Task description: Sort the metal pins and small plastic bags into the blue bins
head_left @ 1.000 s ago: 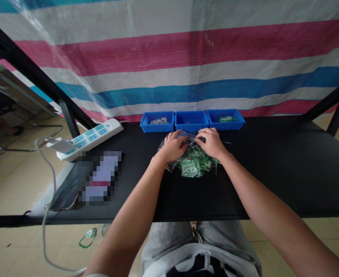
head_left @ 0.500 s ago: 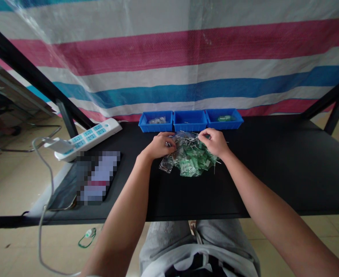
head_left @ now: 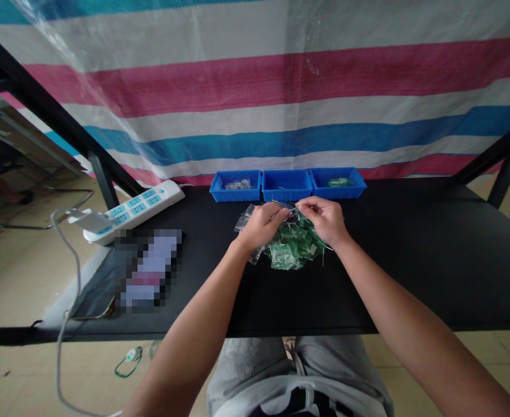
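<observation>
A heap of small green plastic packets (head_left: 286, 256) lies on the black table, mixed with thin silvery metal pins. My right hand (head_left: 326, 220) is above the heap's far right side, closed in a pinch on a thin metal pin (head_left: 295, 208). Close by on the left, my left hand (head_left: 261, 227) has thumb and fingers pressed together over the heap, with the fingertips near that pin. What the left fingers hold is too small to make out. Clear plastic packets (head_left: 242, 220) stick out beyond the left hand.
Three blue bins stand in a row behind the heap: the left bin (head_left: 215, 188) has clear packets, the middle bin (head_left: 276, 194) a thin pin, the right bin (head_left: 360, 186) green packets. On the left are a white power strip (head_left: 166, 197) with a cable and a blurred flat object (head_left: 150, 269).
My left hand has moved right across the heap, toward my right hand, and its fingers have come together. Clear packets now show at its left. The right hand stays nearly in place.
</observation>
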`<action>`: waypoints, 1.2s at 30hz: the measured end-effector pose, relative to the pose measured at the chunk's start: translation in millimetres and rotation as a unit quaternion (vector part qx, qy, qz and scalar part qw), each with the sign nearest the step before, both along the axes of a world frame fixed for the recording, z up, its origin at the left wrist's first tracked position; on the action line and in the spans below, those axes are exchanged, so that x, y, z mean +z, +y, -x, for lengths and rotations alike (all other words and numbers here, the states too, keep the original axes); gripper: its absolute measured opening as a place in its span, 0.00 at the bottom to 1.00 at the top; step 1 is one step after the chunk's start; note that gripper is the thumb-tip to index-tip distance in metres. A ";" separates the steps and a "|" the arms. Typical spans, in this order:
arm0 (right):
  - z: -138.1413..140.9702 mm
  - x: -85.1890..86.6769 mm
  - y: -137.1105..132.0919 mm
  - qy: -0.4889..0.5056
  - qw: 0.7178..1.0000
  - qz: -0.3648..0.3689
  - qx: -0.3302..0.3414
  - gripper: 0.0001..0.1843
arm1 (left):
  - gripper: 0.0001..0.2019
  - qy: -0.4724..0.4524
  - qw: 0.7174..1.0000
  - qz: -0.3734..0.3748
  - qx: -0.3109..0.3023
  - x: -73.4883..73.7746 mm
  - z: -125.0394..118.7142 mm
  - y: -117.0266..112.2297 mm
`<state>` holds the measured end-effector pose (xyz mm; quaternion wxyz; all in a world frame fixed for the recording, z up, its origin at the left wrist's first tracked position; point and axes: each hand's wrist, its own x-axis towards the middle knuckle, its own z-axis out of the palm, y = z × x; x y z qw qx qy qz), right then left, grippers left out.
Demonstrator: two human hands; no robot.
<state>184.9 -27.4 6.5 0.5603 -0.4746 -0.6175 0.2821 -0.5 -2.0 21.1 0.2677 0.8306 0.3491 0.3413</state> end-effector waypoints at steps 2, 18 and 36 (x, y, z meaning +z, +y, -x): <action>1.2 0.4 -1.8 -0.009 1.000 -0.012 0.000 0.12 | 0.16 -0.005 1.000 -0.006 0.005 -1.3 -1.4 -0.5; 7.9 -1.4 -2.4 0.047 0.997 0.050 0.024 0.09 | 0.05 -0.065 0.996 -0.033 0.047 -8.4 -0.1 0.5; -22.9 -13.8 34.5 -0.296 0.946 -0.103 -0.088 0.24 | 0.12 -0.028 0.976 -0.048 0.211 -17.2 19.6 26.9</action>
